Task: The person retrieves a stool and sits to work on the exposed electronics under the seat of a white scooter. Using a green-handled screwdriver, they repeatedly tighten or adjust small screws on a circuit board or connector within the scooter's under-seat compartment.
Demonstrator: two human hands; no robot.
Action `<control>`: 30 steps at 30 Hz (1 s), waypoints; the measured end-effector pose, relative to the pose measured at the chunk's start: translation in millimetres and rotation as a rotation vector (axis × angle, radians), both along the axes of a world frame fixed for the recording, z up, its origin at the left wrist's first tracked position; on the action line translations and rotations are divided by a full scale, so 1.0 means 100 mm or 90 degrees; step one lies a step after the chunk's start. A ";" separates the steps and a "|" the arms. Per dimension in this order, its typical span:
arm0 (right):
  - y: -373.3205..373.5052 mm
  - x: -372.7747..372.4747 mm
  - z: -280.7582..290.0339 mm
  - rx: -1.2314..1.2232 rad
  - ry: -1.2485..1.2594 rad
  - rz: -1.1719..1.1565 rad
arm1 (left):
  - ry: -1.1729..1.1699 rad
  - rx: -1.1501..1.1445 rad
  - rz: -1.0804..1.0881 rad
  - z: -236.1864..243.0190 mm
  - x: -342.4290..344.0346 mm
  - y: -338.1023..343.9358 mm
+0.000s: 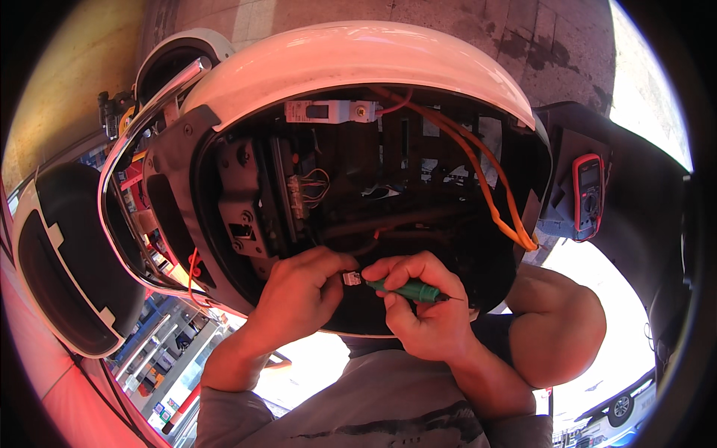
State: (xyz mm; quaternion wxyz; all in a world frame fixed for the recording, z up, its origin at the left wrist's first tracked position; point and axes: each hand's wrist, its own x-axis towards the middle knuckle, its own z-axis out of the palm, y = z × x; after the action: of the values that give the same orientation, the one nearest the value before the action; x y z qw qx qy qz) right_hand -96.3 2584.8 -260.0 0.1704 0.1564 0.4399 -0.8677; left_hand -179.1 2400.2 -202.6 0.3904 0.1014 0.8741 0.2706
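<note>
Head view: your left hand [299,293] pinches a small white connector [352,278]; your right hand [427,306] grips a green-handled tool [414,290], one end right beside the connector. Both work just inside the bay's near rim [358,334]. Dark open room ahead, up to the breaker [328,112]; orange cables [489,187] crowd the right edge.

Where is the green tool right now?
In the head view, the green tool is in the right hand, just right of the small connector.
</note>
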 end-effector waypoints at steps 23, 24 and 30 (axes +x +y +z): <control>0.01 -0.04 0.04 0.061 0.029 -0.014 | -0.019 0.025 -0.022 0.01 -0.01 -0.01; 0.01 -0.04 0.03 0.057 0.023 -0.016 | -0.013 0.030 -0.025 0.00 -0.01 -0.01; 0.02 -0.03 0.04 0.064 0.020 -0.003 | 0.000 0.028 -0.039 0.00 -0.01 -0.01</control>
State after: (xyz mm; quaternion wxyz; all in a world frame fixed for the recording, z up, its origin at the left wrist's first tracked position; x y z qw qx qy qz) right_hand -99.2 2587.0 -255.5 0.1535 0.1517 0.4856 -0.8472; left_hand -180.0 2399.1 -202.7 0.3964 0.1370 0.8643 0.2775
